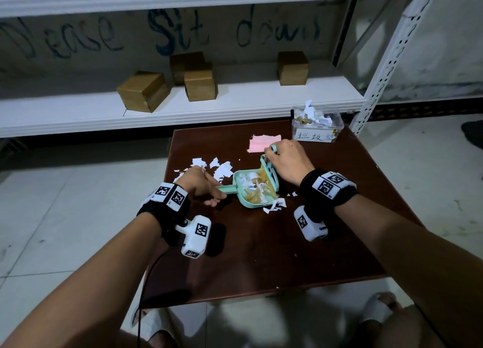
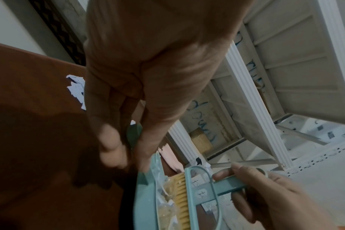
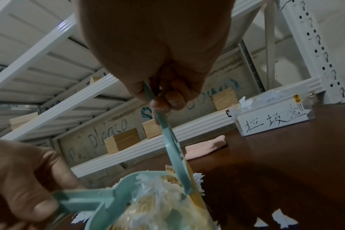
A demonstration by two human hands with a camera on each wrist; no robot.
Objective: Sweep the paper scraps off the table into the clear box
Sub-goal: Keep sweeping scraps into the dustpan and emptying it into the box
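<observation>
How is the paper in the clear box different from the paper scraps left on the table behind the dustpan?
The paper in the clear box is heaped and pokes above the rim; the scraps behind the dustpan lie flat and spread on the table. The box paper looks mixed with yellowish bits; those table scraps are white. Both are torn pieces.

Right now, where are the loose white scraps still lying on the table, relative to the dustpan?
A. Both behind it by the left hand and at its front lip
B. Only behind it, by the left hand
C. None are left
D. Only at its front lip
A: in the head view white scraps lie beyond the left hand, and more scraps sit at the front lip of the dustpan.
</observation>
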